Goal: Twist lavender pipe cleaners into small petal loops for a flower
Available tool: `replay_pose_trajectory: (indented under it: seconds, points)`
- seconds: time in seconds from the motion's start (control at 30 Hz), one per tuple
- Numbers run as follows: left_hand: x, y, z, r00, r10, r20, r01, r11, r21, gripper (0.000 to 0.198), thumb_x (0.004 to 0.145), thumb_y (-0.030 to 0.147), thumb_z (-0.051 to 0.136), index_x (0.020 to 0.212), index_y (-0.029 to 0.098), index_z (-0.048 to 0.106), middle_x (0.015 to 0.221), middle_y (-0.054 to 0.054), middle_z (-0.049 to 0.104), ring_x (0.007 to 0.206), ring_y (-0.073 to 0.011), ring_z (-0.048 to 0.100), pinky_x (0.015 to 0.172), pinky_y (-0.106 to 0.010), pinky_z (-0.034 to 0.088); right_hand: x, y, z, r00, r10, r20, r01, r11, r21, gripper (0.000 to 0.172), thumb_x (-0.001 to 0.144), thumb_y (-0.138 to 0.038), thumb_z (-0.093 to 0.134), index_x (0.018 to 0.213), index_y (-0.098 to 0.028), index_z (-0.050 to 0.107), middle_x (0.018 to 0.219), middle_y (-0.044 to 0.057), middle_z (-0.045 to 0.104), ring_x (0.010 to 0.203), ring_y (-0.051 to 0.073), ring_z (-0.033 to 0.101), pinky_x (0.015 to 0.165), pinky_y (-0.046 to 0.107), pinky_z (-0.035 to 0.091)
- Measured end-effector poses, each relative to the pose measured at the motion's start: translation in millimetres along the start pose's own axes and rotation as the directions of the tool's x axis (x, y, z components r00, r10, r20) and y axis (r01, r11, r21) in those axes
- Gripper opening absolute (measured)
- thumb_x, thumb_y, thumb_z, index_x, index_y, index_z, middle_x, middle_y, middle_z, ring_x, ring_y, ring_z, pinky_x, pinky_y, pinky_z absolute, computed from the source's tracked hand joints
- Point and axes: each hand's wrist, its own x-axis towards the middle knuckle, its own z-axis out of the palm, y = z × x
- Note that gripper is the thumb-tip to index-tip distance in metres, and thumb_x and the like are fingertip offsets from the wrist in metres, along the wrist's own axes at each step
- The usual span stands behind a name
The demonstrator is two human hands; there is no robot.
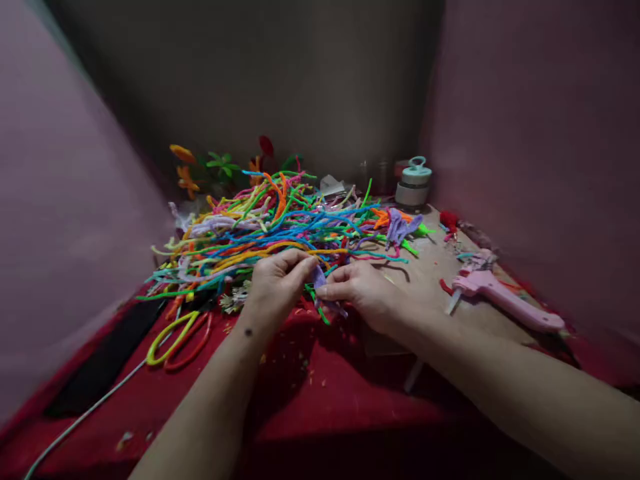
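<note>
Both hands meet at the near edge of a big heap of coloured pipe cleaners (280, 230). My left hand (280, 283) pinches the upper end of a short purple pipe cleaner piece (319, 276). Thumb and fingers of my right hand (363, 290) close on the same piece from the other side. A green pipe cleaner end (323, 313) hangs just below the fingers; whether it is joined to the purple piece I cannot tell. Right of the heap lies a separate purple pipe cleaner shape (401, 227), with orange and green ends beneath it.
A pink hot glue gun (510, 300) lies on the board at right. Scissors with yellow and red handles (173, 339) rest at left, near a black flat object (105, 357) and a white cable (85, 417). A lidded jar (414, 183) stands behind. Red cloth (310, 393) covers the table.
</note>
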Motion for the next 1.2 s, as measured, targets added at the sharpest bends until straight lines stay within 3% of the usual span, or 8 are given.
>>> replay_pose_trajectory:
  seconds: [0.13, 0.27, 0.5, 0.7, 0.9, 1.07, 1.13, 1.2]
  points:
    - [1.2, -3.0, -5.2, 0.995, -0.069, 0.077, 0.082, 0.98, -0.183, 0.025, 0.074, 0.04, 0.056, 0.079, 0.015, 0.06, 0.059, 0.004, 0.051, 0.038, -0.0023, 0.033, 0.036, -0.016, 0.022, 1.7, -5.0, -1.2, 0.998, -0.025, -0.06, 0.024, 0.999, -0.021, 0.018, 0.061, -0.016, 0.058, 0.044, -0.014, 0.052, 0.039, -0.003, 0.047, 0.036, 0.005, 0.036, 0.04, 0.022, 0.025]
    - [-1.5, -0.8, -1.3, 0.98, -0.061, 0.19, 0.079, 0.993, -0.088, 0.022, 0.07, 0.036, 0.061, 0.075, 0.015, 0.06, 0.056, 0.004, 0.051, 0.041, -0.0041, 0.038, 0.039, -0.016, 0.028, 4.5, -1.4, -2.4, 0.997, -0.056, -0.054, 0.054, 0.997, -0.047, 0.019, 0.061, -0.016, 0.058, 0.043, -0.014, 0.05, 0.04, -0.003, 0.046, 0.037, 0.005, 0.035, 0.042, 0.022, 0.024]
    - [-3.3, 1.9, 4.8, 0.993, -0.017, 0.118, 0.0, 0.989, 0.147, 0.016, 0.07, 0.029, 0.059, 0.063, 0.014, 0.059, 0.047, 0.005, 0.048, 0.042, -0.0061, 0.037, 0.042, -0.019, 0.03, 8.1, 6.4, -2.8, 0.992, -0.1, -0.074, 0.091, 0.989, -0.116, 0.018, 0.061, -0.02, 0.057, 0.045, -0.015, 0.05, 0.041, -0.004, 0.044, 0.039, 0.006, 0.034, 0.043, 0.024, 0.023]
    - [-7.6, -2.2, 6.8, 0.978, 0.209, 0.011, -0.194, 0.886, 0.421, 0.018, 0.072, 0.028, 0.056, 0.059, 0.015, 0.059, 0.052, 0.002, 0.052, 0.05, -0.0087, 0.043, 0.049, -0.021, 0.032, 5.9, 4.1, -1.3, 0.99, -0.104, -0.096, 0.09, 0.986, -0.139, 0.016, 0.06, -0.017, 0.054, 0.045, -0.015, 0.05, 0.041, -0.004, 0.044, 0.04, 0.006, 0.035, 0.044, 0.024, 0.025]
    - [-5.2, -0.8, 4.8, 0.995, 0.049, 0.09, -0.061, 0.99, 0.126, 0.017, 0.074, 0.03, 0.054, 0.066, 0.015, 0.058, 0.05, 0.003, 0.053, 0.044, -0.0079, 0.043, 0.044, -0.02, 0.034, 5.9, 2.2, -2.0, 0.992, -0.098, -0.078, 0.088, 0.988, -0.128, 0.018, 0.06, -0.017, 0.055, 0.044, -0.015, 0.048, 0.04, -0.005, 0.043, 0.039, 0.005, 0.033, 0.044, 0.024, 0.024]
    - [-8.6, -5.6, 10.2, 0.961, 0.269, -0.07, -0.232, 0.914, 0.332, 0.012, 0.074, 0.025, 0.055, 0.066, 0.016, 0.06, 0.062, 0.001, 0.059, 0.054, -0.0093, 0.05, 0.052, -0.021, 0.038, 6.4, 2.8, -1.5, 0.992, -0.096, -0.084, 0.09, 0.993, -0.072, 0.019, 0.059, -0.017, 0.058, 0.042, -0.015, 0.05, 0.038, -0.004, 0.044, 0.038, 0.006, 0.034, 0.044, 0.024, 0.024]
    - [-7.3, -5.6, 9.7, 0.965, 0.245, -0.09, -0.216, 0.943, 0.254, 0.01, 0.072, 0.027, 0.057, 0.07, 0.017, 0.058, 0.062, 0.001, 0.059, 0.052, -0.0088, 0.05, 0.051, -0.02, 0.038, 6.0, 2.8, -1.2, 0.994, -0.079, -0.073, 0.078, 0.997, -0.018, 0.019, 0.059, -0.017, 0.059, 0.042, -0.014, 0.051, 0.039, -0.004, 0.046, 0.038, 0.006, 0.036, 0.044, 0.024, 0.025]
    - [-4.7, -3.2, 6.2, 0.988, 0.133, -0.078, -0.128, 0.989, 0.072, 0.012, 0.073, 0.03, 0.057, 0.075, 0.017, 0.055, 0.058, 0.004, 0.055, 0.044, -0.0068, 0.045, 0.044, -0.019, 0.035, 6.2, 2.8, -1.6, 0.996, -0.057, -0.074, 0.062, 0.997, 0.056, 0.018, 0.06, -0.018, 0.062, 0.045, -0.013, 0.053, 0.042, -0.002, 0.051, 0.039, 0.007, 0.04, 0.045, 0.024, 0.028]
